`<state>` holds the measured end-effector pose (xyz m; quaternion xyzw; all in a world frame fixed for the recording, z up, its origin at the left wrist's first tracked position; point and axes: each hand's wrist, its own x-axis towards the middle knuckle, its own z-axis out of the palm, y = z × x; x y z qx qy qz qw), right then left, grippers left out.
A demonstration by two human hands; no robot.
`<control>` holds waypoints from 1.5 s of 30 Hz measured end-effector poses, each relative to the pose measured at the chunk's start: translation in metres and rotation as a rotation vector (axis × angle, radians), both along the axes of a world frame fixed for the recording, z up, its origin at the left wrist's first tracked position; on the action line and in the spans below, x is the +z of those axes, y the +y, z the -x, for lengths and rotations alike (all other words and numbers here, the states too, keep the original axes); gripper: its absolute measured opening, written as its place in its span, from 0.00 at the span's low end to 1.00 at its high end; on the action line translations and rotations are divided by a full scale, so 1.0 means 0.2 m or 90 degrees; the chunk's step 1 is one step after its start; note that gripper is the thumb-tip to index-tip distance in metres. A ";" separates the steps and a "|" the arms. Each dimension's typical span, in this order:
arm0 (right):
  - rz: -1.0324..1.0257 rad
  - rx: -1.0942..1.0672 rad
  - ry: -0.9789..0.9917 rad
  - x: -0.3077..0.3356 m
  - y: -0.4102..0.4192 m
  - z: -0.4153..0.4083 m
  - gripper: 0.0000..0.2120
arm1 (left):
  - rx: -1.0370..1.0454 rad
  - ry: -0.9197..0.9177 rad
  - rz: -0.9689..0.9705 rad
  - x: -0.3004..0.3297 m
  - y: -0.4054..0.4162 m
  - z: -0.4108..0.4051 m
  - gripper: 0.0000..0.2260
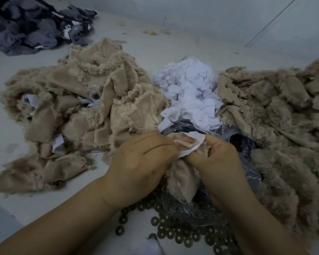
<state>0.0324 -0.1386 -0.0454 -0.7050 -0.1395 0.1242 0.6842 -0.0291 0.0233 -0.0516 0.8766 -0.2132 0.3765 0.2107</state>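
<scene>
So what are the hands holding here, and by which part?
The left hand and right hand pinch a small beige furry fabric piece at its upper end, along with an oval white fabric patch.

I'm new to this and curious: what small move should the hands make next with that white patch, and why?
Probably press the patch flat against the beige piece. The left hand and right hand pinch the two together, yet the patch looks curled and only partly laid on. Pieces in the left pile already carry white patches.
</scene>
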 end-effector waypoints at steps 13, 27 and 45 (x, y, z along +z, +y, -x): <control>0.076 0.009 -0.079 -0.02 -0.01 -0.03 0.13 | -0.216 0.568 0.777 0.19 0.00 -0.05 0.02; 0.147 0.051 -0.149 -0.03 0.01 -0.01 0.12 | 0.030 0.500 0.750 0.11 -0.01 -0.20 0.08; 0.270 0.013 -0.194 -0.04 0.01 -0.01 0.11 | 0.177 0.377 0.373 0.08 -0.08 -0.12 0.15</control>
